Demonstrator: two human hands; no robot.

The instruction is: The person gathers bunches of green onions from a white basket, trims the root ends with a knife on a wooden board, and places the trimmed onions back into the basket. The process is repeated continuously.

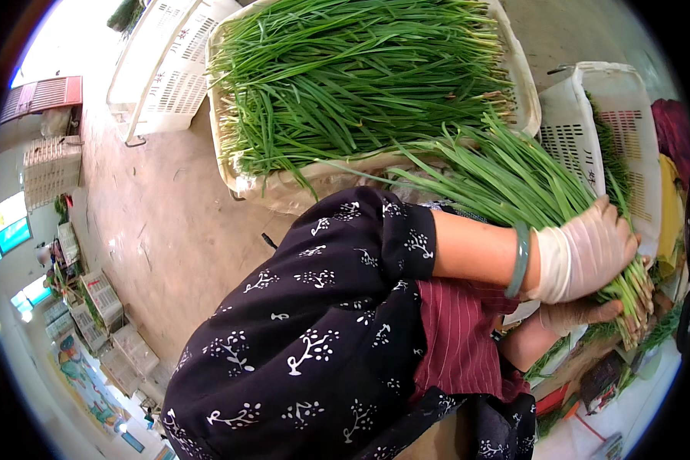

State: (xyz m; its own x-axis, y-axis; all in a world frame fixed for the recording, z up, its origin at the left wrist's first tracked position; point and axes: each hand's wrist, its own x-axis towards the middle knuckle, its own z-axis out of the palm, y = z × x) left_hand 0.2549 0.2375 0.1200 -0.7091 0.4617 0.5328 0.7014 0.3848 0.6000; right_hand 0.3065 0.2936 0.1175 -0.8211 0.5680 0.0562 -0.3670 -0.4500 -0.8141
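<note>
A loose bunch of long green leaves, apparently garlic chives (512, 172), lies with its tips to the upper left and its pale stem ends at the lower right. My left hand (595, 250), in a thin whitish glove below a green bangle, is closed over the stems from above. Beneath it my right hand (586, 315), gloved too and partly hidden by the left forearm, is against the stems near their cut ends. Many more chives (356, 80) fill a large pale plastic crate (529, 86) beside my left arm.
A white slotted crate (566, 138) holding greens stands beyond the bunch. Another white crate (169, 75) is at the upper left. Loose greens and a dark block-like object (602, 376) lie at the lower right. Stacked crates (52, 167) stand across the floor.
</note>
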